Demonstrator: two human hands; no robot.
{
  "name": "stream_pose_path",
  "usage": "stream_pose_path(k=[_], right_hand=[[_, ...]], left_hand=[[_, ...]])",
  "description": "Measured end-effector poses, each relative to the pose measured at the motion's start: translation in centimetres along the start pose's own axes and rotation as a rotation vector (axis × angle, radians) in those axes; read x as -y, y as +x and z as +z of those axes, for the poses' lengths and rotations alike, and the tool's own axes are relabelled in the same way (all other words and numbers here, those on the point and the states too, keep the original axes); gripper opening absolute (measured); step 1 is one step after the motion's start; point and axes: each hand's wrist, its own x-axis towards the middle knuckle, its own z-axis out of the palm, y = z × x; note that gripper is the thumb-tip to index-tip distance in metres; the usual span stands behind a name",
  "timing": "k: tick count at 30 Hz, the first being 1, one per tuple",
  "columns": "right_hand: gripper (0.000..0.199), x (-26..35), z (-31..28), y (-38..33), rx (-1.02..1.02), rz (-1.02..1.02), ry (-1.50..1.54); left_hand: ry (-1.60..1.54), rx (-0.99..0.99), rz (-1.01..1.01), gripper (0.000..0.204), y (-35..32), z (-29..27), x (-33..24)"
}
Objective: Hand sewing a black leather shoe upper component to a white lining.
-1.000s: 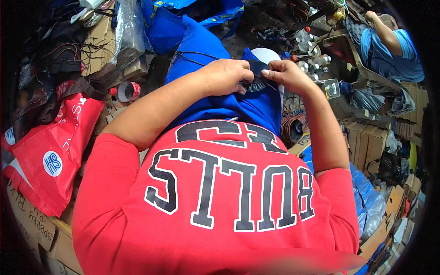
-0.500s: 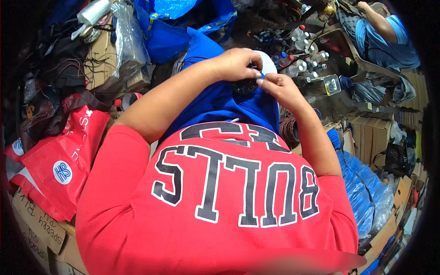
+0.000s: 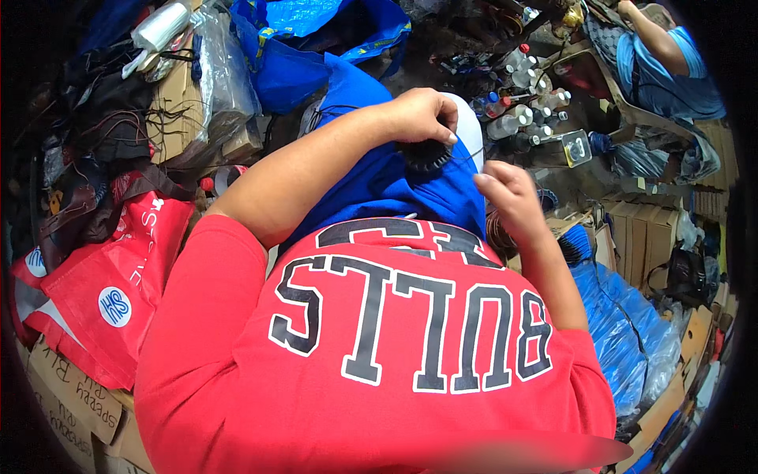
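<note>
On my lap, over blue cloth (image 3: 347, 186), lies a rounded black ribbed piece (image 3: 427, 156), partly covered by my fingers. My left hand (image 3: 422, 117) bends over it, thumb and fingers pinched together at its upper edge. To the right, my right hand (image 3: 513, 196) is raised with its fingers closed in a pinch. A thin dark cord (image 3: 471, 156) runs from the black piece toward it; the end in the fingers is too small to see clearly.
Clear plastic bottles (image 3: 509, 122) stand ahead on the right, near another person's blue sleeve (image 3: 688, 51). A blue bag (image 3: 284, 75) gapes ahead. At left lie a red bag (image 3: 110, 276) and cardboard (image 3: 174, 114); blue plastic wrapping (image 3: 616, 316) is at right.
My hands were together over the black piece. My right hand has moved away to the right and nearer to me, with the cord now stretched out. My left hand has stayed nearly in place.
</note>
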Motion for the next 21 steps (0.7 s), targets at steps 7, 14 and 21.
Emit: stream_pose_path(k=[7,14,21], right_hand=[[0.016,0.7,-1.0,0.0,-0.147,-0.152,-0.135],[0.022,0.0,0.3,1.5,-0.077,-0.105,-0.455],[0.019,0.7,0.7,1.9,-0.137,-0.107,-0.624]], left_hand=[[-0.350,0.173,-0.189,0.020,-0.6,-2.1,0.8],[-0.347,0.245,-0.106,0.027,-0.8,-2.3,0.8],[-0.266,0.237,-0.101,0.028,-1.1,-2.3,0.2]])
